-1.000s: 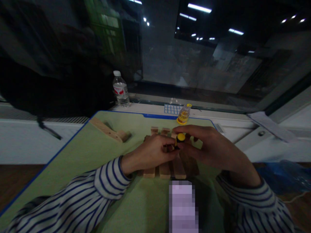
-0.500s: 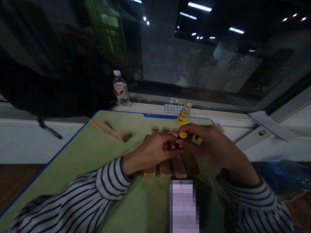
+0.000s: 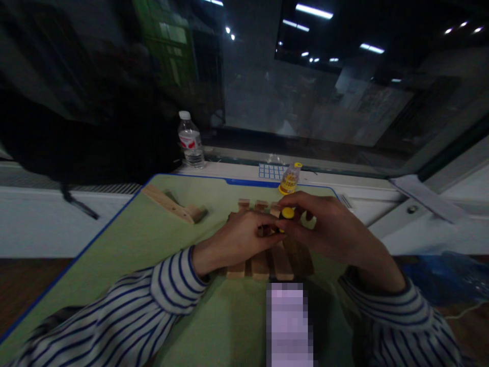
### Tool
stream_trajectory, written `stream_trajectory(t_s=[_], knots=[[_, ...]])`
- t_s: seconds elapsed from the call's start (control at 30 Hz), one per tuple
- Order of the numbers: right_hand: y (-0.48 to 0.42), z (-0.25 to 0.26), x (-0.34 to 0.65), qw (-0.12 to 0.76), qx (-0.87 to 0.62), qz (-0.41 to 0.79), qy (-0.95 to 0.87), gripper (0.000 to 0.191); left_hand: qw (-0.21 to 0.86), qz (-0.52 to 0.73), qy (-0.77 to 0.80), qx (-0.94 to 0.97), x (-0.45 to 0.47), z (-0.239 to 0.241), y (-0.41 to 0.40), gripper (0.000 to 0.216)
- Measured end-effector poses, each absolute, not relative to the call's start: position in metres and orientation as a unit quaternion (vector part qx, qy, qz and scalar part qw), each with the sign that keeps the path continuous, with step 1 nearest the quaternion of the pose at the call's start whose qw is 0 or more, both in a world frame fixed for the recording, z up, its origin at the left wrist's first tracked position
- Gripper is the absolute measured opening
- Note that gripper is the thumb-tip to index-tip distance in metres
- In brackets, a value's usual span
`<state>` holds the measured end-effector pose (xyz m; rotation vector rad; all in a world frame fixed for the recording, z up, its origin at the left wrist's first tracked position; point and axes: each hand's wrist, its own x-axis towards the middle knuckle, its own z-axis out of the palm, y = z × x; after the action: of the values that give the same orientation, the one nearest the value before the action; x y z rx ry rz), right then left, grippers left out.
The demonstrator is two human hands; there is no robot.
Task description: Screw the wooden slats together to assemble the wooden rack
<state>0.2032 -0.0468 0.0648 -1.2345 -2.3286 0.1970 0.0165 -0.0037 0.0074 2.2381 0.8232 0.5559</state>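
Note:
My right hand (image 3: 324, 224) pinches a black and yellow screwdriver (image 3: 287, 214) by its handle, whose round yellow end points up toward me. Under it, the shaft and tip are hidden by my fingers. My left hand (image 3: 240, 234) reaches in from the left, thumb and forefinger closed beside the lower part of the handle; what they grip is hidden. Beneath both hands lie several parallel wooden slats (image 3: 282, 262) on the table. Their near ends and far ends show, while my left hand covers the middle.
A loose wooden piece (image 3: 168, 204) with a short block at its end lies at the table's (image 3: 126, 239) left. Behind stand a clear yellow-capped container (image 3: 290, 179) and, on the sill, a water bottle (image 3: 191, 142). A pixelated patch (image 3: 288, 326) covers the near middle.
The screwdriver handle has turned slightly, so a yellow stripe on its side now shows. My right fingers have shifted a little with it; my left hand stays nearly still.

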Motion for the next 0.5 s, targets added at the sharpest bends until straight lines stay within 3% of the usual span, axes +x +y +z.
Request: stream_trajectory(t_s=[0.17, 0.5], knots=[[-0.0507, 0.0668, 0.2072, 0.254, -0.416, 0.103, -0.867, 0.036, 0.322, 0.222, 0.315, 0.865, 0.0152, 0.0043, -0.0026, 0.019], [-0.0505, 0.0675, 0.2044, 0.246, -0.428, 0.078, -0.866, 0.025, 0.321, 0.223, 0.328, 0.86, 0.0167, 0.0072, -0.0063, 0.024]])
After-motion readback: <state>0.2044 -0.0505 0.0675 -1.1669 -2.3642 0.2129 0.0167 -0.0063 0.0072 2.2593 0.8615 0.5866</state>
